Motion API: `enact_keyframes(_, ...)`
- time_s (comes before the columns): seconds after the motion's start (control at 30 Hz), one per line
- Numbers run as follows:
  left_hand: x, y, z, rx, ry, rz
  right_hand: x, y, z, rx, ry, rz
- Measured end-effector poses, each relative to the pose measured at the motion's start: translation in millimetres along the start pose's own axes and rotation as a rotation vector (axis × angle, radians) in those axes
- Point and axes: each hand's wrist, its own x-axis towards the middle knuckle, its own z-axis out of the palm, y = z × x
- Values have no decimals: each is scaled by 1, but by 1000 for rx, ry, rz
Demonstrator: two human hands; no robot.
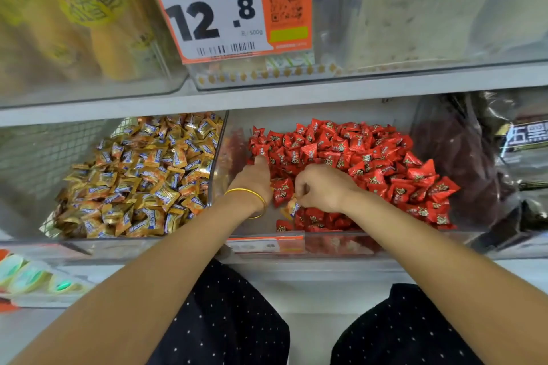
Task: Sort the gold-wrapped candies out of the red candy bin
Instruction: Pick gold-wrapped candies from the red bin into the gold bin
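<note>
A clear bin (296,238) on the lower shelf holds a heap of red-wrapped candies (367,157). Both my hands are inside it, near its left front. My right hand (323,187) has curled fingers and pinches a gold-wrapped candy (292,207) that sticks out below its fingers. My left hand (256,178), with a gold bangle on the wrist, lies on the red candies with its thumb stretched forward; whether it holds anything is hidden. The bin to the left is filled with gold-wrapped candies (142,178).
A clear divider wall (218,157) separates the two bins. Dark packaged goods (474,163) fill the bin on the right. The shelf above carries clear bins and an orange price tag (225,6) reading 12.8. My knees in dotted dark fabric are below the shelf.
</note>
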Motion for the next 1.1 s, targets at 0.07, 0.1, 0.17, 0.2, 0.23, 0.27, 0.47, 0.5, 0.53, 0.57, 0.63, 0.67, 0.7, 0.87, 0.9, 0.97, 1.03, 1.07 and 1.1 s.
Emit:
enact_keyframes(0.07,3,0,-1,22,15,2,-7,4,-8,166,92,10)
enact_keyframes(0.1,6,1,-1,29,2,21,-11,6,-11,251,149,19)
enact_keyframes(0.17,10,1,0,28,-66,78,-20,10,-17,393,265,59)
enact_keyframes(0.2,11,1,2,38,-102,107,-25,13,-19,451,309,86)
enact_keyframes(0.23,13,1,4,50,-128,129,-29,15,-22,503,337,114)
enact_keyframes(0.27,14,1,6,55,-143,141,-32,18,-24,552,351,142)
enact_keyframes(0.47,10,8,-1,-87,-37,156,-48,23,-26,860,358,296)
enact_keyframes(0.5,8,9,-6,-157,-12,159,-51,23,-26,891,361,317)
enact_keyframes(0.53,5,10,-11,-261,-13,157,-53,22,-27,928,361,335)
enact_keyframes(0.57,2,11,-17,-400,-49,150,-55,21,-27,982,355,351)
enact_keyframes(0.63,-10,12,-31,-700,-186,133,-59,17,-31,1131,333,387)
enact_keyframes(0.67,-17,12,-39,-811,-247,139,-61,13,-34,1215,318,405)
enact_keyframes(0.7,-25,9,-47,-888,-291,156,-61,7,-36,1291,301,417)
enact_keyframes(0.87,-59,-26,-84,-1034,-380,241,-61,-41,-47,1550,206,387)
enact_keyframes(0.9,-64,-38,-90,-1018,-372,246,-60,-55,-48,1578,168,358)
enact_keyframes(0.97,-67,-67,-99,-926,-324,249,-55,-84,-48,1575,96,298)
enact_keyframes(1.03,-68,-98,-105,-816,-230,241,-42,-118,-45,1508,57,258)
enact_keyframes(1.07,-66,-112,-107,-761,-166,230,-33,-135,-42,1464,43,245)
enact_keyframes(1.1,-64,-125,-110,-710,-93,220,-22,-151,-38,1420,30,240)
